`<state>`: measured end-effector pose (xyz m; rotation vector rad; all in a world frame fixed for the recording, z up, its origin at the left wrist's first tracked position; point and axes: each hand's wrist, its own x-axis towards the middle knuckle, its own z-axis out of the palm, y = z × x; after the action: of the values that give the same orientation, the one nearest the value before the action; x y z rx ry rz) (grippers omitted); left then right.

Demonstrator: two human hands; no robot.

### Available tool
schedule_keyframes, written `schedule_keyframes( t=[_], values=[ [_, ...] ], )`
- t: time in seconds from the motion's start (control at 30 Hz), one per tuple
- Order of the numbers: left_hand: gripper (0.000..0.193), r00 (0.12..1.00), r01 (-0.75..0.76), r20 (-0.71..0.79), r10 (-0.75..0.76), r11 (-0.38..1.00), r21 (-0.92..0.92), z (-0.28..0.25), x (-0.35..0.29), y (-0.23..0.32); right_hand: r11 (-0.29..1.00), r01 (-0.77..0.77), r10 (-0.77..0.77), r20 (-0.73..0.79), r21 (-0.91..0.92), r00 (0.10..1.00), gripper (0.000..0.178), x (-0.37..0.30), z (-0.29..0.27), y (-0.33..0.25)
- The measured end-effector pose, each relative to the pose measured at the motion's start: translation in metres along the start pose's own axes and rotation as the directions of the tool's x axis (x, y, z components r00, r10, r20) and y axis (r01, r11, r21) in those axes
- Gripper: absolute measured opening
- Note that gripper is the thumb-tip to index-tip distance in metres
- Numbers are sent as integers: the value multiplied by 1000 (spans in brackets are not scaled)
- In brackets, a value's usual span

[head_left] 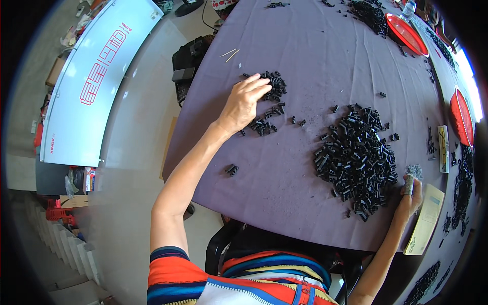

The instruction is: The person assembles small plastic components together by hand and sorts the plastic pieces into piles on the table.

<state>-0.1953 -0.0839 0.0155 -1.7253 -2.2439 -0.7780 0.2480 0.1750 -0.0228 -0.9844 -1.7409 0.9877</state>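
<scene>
My left hand point(243, 101) reaches over the table to a small heap of short black tubular pieces point(276, 86). Its fingers are stretched out and a little apart, with the tips at the heap's near-left side. More such pieces lie in a loose cluster point(263, 125) just below that hand. Beside a large pile of the same black pieces point(358, 157), on its right, rests my right hand point(410, 199). Its fingers look bent in; a grey speckled wrap or cloth point(414, 172) shows at them, and I cannot make out what they grip.
A purple-grey cloth covers the table point(300, 203). At right lie a yellowish box point(426, 218), a slim box point(443, 149) and a red basket point(461, 117). A red tray point(406, 34) sits near another black pile point(369, 18). To the left stands a white cabinet point(96, 81).
</scene>
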Motion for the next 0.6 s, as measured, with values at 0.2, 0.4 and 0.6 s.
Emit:
schedule_keyframes(
  t=[0.2, 0.4, 0.6],
  values=[
    [40, 997, -18, 79, 17, 1000, 7, 6, -6, 11, 999, 2, -3, 11, 49, 1000, 12, -1, 1, -3],
    [35, 993, -36, 107, 42, 997, -63, -10, -25, 24, 1000, 4, -4, 23, 21, 1000, 12, 0, 0, -3],
    [33, 998, -18, 58, 22, 997, -73, -10, -14, 30, 1000, -2, 2, 17, 4, 1000, 13, 0, 2, -5]
  ],
)
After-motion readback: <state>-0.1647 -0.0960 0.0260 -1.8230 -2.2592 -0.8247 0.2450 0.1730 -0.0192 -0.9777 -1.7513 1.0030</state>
